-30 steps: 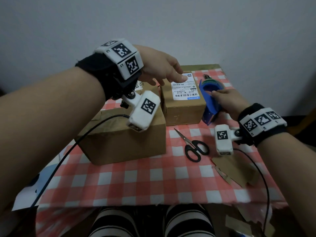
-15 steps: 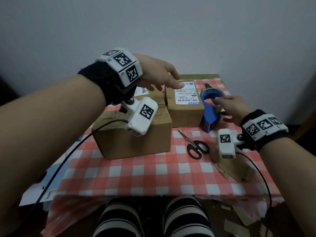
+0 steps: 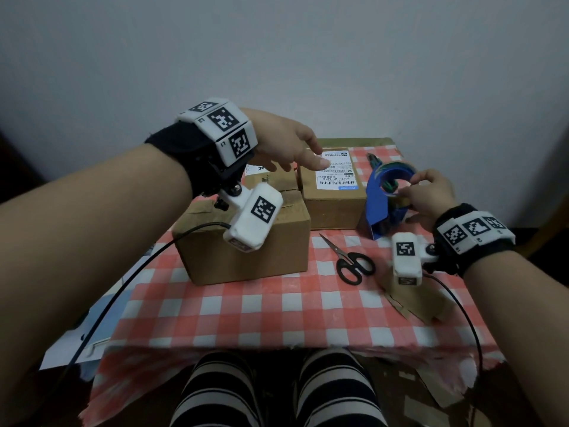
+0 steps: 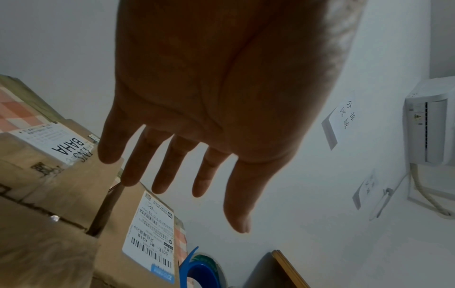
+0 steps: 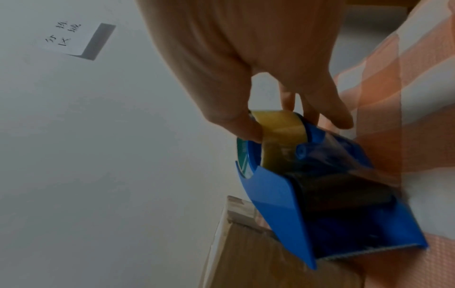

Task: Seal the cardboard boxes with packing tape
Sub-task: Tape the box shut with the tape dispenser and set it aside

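Three cardboard boxes stand on the checked cloth: a large one (image 3: 246,245) in front, a smaller one (image 3: 271,180) behind it, and one with a white shipping label (image 3: 334,192) to their right. My left hand (image 3: 289,149) hovers above the labelled box (image 4: 147,239) with fingers spread straight (image 4: 172,171), holding nothing. A blue tape dispenser (image 3: 385,204) with a roll of yellowish tape (image 5: 280,132) stands right of that box. My right hand (image 3: 425,195) pinches the roll (image 5: 256,126) between thumb and fingers.
Black-handled scissors (image 3: 351,260) lie open-side up in front of the dispenser. Cardboard scraps (image 3: 418,303) lie near the table's right front corner. A wall stands close behind the table. Striped trouser legs (image 3: 277,392) sit under the front edge.
My left hand has lifted off the label and drawn back a little. My right hand has shifted from the dispenser's side up onto the tape roll. The view has pulled back.
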